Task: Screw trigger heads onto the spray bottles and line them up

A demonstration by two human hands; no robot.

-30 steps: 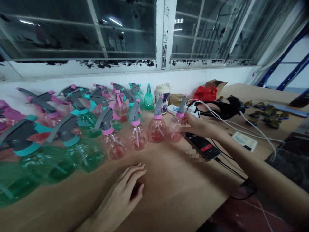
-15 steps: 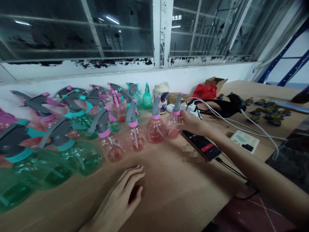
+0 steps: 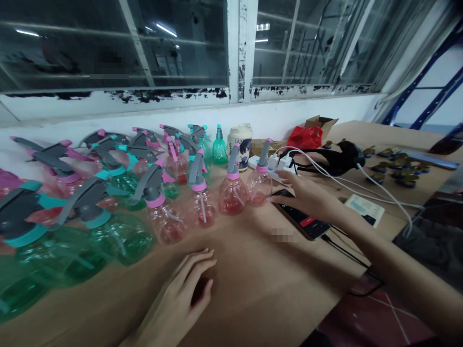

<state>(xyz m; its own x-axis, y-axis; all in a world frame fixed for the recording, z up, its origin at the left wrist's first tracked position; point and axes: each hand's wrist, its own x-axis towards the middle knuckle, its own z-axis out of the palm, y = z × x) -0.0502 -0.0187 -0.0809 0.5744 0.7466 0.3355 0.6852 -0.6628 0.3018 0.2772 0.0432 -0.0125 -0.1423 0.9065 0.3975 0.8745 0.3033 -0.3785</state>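
Observation:
My right hand (image 3: 303, 193) hovers just right of a pink spray bottle (image 3: 259, 185) at the right end of the front row. Its thumb and fingers are apart with nothing between them. Part of that hand hides the top of a phone (image 3: 307, 222) lying on the table. My left hand (image 3: 186, 289) rests on the brown tabletop, fingers loosely curved and holding nothing. Beside the first bottle stand another pink spray bottle (image 3: 233, 193) and a narrower pink one (image 3: 204, 205). Green spray bottles (image 3: 121, 236) with grey and turquoise heads crowd the left side.
A patterned cup (image 3: 240, 147) stands by the wall. Further right are a power strip with white chargers (image 3: 288, 161), a black strap device (image 3: 336, 159), a red bag (image 3: 306, 137) and several gold-and-blue pieces (image 3: 403, 168). White cables (image 3: 336, 178) cross the table's right side.
My right hand has let go of the rightmost pink bottle and drawn back to the right, its fingers spreading. The left hand has stayed in place.

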